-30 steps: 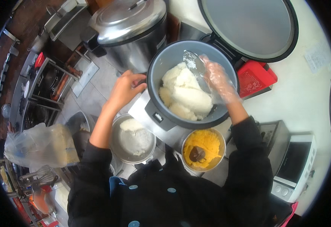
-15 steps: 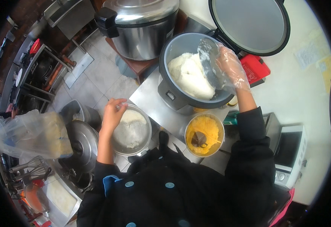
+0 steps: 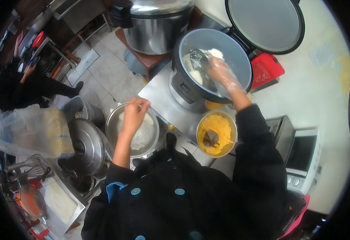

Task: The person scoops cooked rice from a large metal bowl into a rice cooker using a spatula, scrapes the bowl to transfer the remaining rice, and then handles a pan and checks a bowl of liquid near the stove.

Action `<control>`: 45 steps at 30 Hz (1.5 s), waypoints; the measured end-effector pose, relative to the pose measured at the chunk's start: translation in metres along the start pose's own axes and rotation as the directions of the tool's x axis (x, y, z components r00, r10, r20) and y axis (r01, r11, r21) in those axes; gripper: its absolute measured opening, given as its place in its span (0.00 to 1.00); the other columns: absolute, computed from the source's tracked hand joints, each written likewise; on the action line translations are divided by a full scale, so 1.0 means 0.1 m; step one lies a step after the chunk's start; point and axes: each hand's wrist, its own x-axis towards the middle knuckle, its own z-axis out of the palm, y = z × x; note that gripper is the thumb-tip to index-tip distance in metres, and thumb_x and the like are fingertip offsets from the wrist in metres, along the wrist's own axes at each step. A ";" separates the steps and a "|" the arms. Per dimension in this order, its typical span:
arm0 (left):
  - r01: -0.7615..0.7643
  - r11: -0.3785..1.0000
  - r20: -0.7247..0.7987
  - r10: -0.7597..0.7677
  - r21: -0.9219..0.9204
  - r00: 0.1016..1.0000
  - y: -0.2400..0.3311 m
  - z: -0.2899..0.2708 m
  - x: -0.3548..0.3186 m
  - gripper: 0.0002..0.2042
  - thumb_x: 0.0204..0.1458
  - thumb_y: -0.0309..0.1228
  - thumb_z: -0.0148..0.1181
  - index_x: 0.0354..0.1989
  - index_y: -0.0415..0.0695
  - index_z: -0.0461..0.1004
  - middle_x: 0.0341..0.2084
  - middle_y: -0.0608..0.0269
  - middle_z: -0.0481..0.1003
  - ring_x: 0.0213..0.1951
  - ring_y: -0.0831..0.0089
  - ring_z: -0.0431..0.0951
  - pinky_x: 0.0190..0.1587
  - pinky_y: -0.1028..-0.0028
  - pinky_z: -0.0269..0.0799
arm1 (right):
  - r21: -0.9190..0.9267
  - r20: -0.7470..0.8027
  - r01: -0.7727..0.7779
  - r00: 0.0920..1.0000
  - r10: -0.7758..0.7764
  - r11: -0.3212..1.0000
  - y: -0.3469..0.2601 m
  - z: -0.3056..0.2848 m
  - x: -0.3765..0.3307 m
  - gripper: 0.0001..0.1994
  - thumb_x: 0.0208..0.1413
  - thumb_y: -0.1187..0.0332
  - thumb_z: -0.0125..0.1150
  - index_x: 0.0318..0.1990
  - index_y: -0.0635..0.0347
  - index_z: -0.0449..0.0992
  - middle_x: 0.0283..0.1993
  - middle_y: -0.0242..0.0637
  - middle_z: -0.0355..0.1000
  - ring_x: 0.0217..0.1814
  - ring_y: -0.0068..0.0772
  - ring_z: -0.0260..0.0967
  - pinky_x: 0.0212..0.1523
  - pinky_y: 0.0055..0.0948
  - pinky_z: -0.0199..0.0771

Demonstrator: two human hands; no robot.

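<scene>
My right hand (image 3: 222,76), in a clear plastic glove, reaches down into a grey-lined rice cooker (image 3: 235,46) whose lid (image 3: 265,26) stands raised. It grips a rounded, scoop-like bowl (image 3: 199,60) smeared with rice grains, tilted among the white rice (image 3: 197,76). The hand hides part of it. My left hand (image 3: 135,114) is bare, its fingers bent together with nothing visible in them. It hangs over a metal pot (image 3: 156,134) with rice clinging to its inside. A round container (image 3: 232,146) of yellow food, with a dark ladle-like tool (image 3: 212,139) in it, sits near my right forearm.
A large steel rice cooker (image 3: 155,34) stands on a brown stool. Beside the open cooker lies a red box (image 3: 266,70). On the left are a big round lid (image 3: 87,146), a plastic bag (image 3: 31,132) and a bin (image 3: 85,112). Another person (image 3: 27,86) stands at the far left.
My right hand has moved down and left into the cooker with the scoop-like bowl. My left hand has shifted slightly up and right. The other person has come further into view at the left.
</scene>
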 end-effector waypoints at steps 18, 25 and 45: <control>0.707 0.691 0.058 -0.720 0.152 0.691 -3.16 0.30 -2.68 0.11 0.44 0.37 0.53 0.29 0.42 0.72 0.26 0.47 0.73 0.32 0.49 0.73 0.35 0.59 0.68 | 0.513 0.055 -0.317 0.939 0.338 0.798 -1.69 -0.16 -0.73 0.26 0.45 0.66 0.60 0.53 0.62 0.64 0.45 0.40 0.66 0.43 0.34 0.64 0.43 0.29 0.65; 0.937 0.309 0.103 -0.950 0.164 0.295 -5.00 1.30 -4.22 0.15 0.46 0.36 0.49 0.38 0.38 0.69 0.36 0.44 0.71 0.41 0.50 0.71 0.45 0.60 0.66 | 0.227 0.505 -0.341 0.842 0.190 0.912 -2.13 4.08 -1.19 0.21 0.46 0.79 0.45 0.52 0.61 0.64 0.40 0.48 0.70 0.42 0.39 0.68 0.44 0.33 0.67; 0.954 0.296 -0.371 -0.882 0.048 0.292 -6.26 1.91 -3.88 0.10 0.51 0.31 0.49 0.23 0.38 0.71 0.14 0.52 0.70 0.21 0.59 0.72 0.26 0.65 0.65 | -0.108 0.483 0.238 0.861 -0.158 0.965 -2.33 8.63 -1.04 0.22 0.48 0.72 0.46 0.53 0.69 0.59 0.29 0.50 0.70 0.31 0.46 0.71 0.30 0.39 0.71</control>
